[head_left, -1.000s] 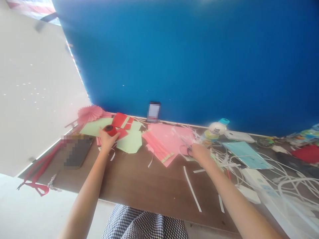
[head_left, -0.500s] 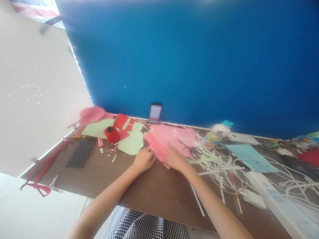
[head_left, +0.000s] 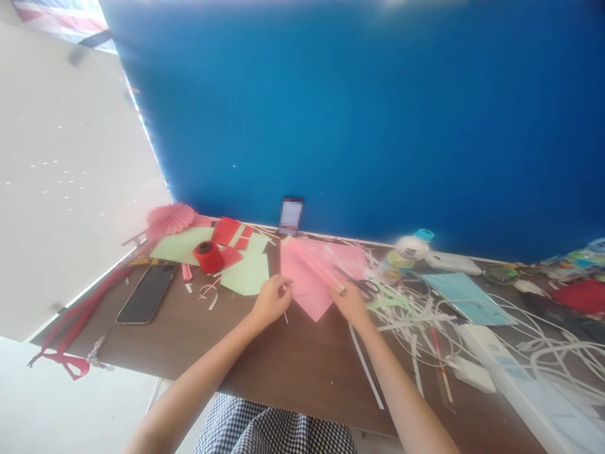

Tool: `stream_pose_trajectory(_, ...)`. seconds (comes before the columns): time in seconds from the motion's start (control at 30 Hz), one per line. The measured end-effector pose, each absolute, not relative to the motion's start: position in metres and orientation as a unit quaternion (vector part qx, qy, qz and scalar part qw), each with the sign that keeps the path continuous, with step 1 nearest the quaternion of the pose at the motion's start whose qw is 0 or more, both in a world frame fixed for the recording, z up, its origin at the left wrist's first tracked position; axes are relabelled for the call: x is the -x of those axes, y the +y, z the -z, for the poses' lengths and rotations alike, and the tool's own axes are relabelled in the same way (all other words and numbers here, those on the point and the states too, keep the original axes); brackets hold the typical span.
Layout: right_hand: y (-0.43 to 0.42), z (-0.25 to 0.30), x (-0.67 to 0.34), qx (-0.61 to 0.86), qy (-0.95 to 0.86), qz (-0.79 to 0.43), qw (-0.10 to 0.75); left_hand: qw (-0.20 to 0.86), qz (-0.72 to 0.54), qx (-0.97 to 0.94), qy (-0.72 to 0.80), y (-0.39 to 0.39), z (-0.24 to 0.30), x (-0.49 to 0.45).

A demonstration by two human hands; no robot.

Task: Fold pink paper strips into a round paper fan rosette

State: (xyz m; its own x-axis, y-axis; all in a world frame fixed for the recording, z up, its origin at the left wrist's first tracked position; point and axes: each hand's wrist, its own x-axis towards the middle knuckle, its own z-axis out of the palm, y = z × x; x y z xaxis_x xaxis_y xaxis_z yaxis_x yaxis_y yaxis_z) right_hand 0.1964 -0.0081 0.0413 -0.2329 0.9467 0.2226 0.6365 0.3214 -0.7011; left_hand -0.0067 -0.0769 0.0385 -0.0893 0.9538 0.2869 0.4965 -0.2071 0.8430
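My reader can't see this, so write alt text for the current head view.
A person's right hand holds folded pink paper over a pink sheet on a brown desk, the left hand near its left edge. Scissors lie to the right, a red spool to the left.

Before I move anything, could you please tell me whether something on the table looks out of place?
Yes, the loose white strips, right of the scissors, look untidy: they lie tangled among white cables. I see no spill, and the folded pink paper in the right hand shows no obvious damage.
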Motion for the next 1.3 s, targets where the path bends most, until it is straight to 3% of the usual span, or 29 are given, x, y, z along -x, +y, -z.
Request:
stream_pose_trajectory(0.1, -0.017, -0.041, -0.184, 0.505, -0.716, -0.296, 0.380, 0.474, -0.530, -0.462, 0.530, -0.065, -0.046, -0.003)
stream_pose_trajectory(0.17, -0.026, -0.041, -0.173, 0.482, -0.722, -0.297, 0.398, 0.563, -0.580, -0.387, 0.444, -0.058, -0.047, -0.008)
stream_pose_trajectory(0.3, -0.036, -0.043, -0.160, 0.400, -0.734, -0.395, 0.381, 0.588, -0.661, -0.323, 0.338, -0.048, -0.042, -0.009)
stream_pose_trajectory(0.4, -0.029, -0.045, -0.156, 0.406, -0.643, -0.522, 0.387, 0.607, -0.645, -0.340, 0.318, -0.047, -0.036, -0.003)
stream_pose_trajectory(0.47, -0.021, -0.044, -0.152, 0.424, -0.612, -0.542, 0.390, 0.603, -0.627, -0.367, 0.329, -0.048, -0.033, 0.000)
stream_pose_trajectory(0.63, -0.016, -0.036, -0.143, 0.434, -0.652, -0.436, 0.443, 0.526, -0.631, -0.411, 0.396, -0.050, -0.031, -0.001)
stream_pose_trajectory(0.73, -0.022, -0.029, -0.144, 0.474, -0.666, -0.297, 0.494, 0.542, -0.628, -0.390, 0.401, -0.054, -0.032, -0.005)
stream_pose_trajectory(0.87, -0.028, -0.027, -0.147, 0.440, -0.728, -0.172, 0.497, 0.564, -0.623, -0.383, 0.384, -0.057, -0.035, -0.009)
stream_pose_trajectory(1.07, -0.038, -0.028, -0.139, 0.384, -0.778, -0.204, 0.452, 0.559, -0.629, -0.397, 0.367, -0.055, -0.034, -0.009)
stream_pose_trajectory(1.3, -0.039, -0.024, -0.136, 0.380, -0.766, -0.185, 0.484, 0.588, -0.623, -0.390, 0.338, -0.058, -0.036, -0.011)
